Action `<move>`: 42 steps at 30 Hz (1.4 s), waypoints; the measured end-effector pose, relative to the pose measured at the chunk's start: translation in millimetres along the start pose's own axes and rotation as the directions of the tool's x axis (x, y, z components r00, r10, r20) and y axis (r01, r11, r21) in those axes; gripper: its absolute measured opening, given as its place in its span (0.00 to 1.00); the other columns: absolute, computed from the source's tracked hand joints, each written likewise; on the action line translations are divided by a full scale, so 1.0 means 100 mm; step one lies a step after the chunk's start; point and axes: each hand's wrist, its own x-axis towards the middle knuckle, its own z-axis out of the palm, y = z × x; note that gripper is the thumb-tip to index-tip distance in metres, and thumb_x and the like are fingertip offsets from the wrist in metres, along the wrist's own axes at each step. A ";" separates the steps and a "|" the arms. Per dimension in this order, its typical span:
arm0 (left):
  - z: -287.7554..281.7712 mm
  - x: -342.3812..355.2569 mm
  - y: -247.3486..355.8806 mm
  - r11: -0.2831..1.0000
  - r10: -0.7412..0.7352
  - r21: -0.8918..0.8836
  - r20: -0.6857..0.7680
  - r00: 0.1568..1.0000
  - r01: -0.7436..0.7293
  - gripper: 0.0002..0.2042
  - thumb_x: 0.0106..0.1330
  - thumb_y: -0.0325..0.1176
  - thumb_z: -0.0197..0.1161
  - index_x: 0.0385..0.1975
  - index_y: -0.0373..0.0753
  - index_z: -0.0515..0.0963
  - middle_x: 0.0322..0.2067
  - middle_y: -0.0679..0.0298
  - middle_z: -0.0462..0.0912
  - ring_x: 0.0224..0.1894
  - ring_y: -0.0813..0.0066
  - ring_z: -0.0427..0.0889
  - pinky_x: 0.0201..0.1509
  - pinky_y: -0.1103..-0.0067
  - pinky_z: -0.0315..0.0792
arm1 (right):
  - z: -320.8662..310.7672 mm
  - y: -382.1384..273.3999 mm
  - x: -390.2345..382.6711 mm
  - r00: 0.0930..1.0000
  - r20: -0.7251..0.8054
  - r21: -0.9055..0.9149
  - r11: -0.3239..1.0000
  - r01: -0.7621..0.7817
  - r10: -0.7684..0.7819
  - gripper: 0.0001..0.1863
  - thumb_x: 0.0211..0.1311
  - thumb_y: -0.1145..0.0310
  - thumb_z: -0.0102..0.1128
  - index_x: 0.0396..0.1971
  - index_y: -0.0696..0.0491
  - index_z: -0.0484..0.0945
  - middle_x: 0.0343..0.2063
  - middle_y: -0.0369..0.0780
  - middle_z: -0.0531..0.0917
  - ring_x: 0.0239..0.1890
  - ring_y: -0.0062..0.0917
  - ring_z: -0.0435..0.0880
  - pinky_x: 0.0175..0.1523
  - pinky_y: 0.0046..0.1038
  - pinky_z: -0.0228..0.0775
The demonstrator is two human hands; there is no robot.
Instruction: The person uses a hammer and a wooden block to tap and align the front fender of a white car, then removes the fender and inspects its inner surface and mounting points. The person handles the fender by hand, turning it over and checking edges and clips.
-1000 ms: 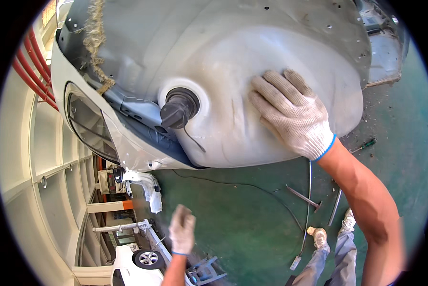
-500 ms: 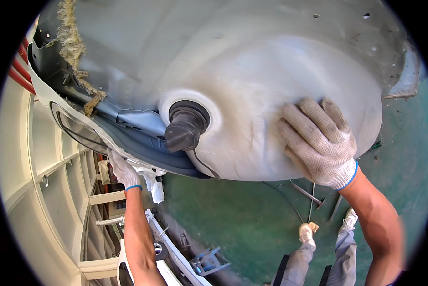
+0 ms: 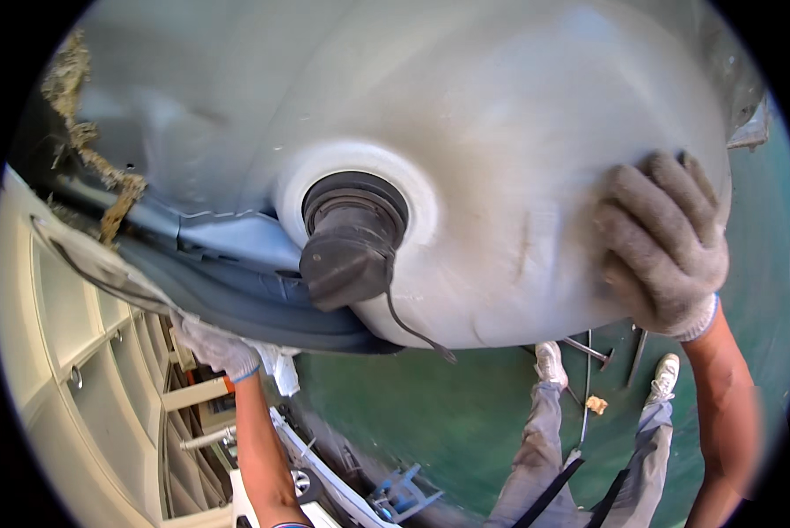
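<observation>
Right grip [image 3: 666, 245], spread, touches grey panel [image 3: 492, 220]; left grip [image 3: 214, 348] touches car side [image 3: 104, 257], closure unclear.

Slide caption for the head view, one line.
Gloved right hand on pale curved panel, gloved left hand at white bodywork, black cap between them.

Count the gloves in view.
2: one on the right hand, resting on the pale metal panel; one on the left hand, at the car's side edge. No others show.
</observation>
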 end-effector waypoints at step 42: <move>0.13 -0.18 -0.14 0.911 0.410 0.027 -0.181 0.894 -0.412 0.31 0.75 0.47 0.49 0.64 0.21 0.65 0.62 0.37 0.70 0.64 0.43 0.69 0.68 0.58 0.65 | 1.42 -2.75 0.08 0.759 0.487 0.629 0.430 -0.648 0.432 0.10 0.54 0.67 0.65 0.36 0.53 0.81 0.23 0.42 0.80 0.22 0.39 0.81 0.25 0.42 0.72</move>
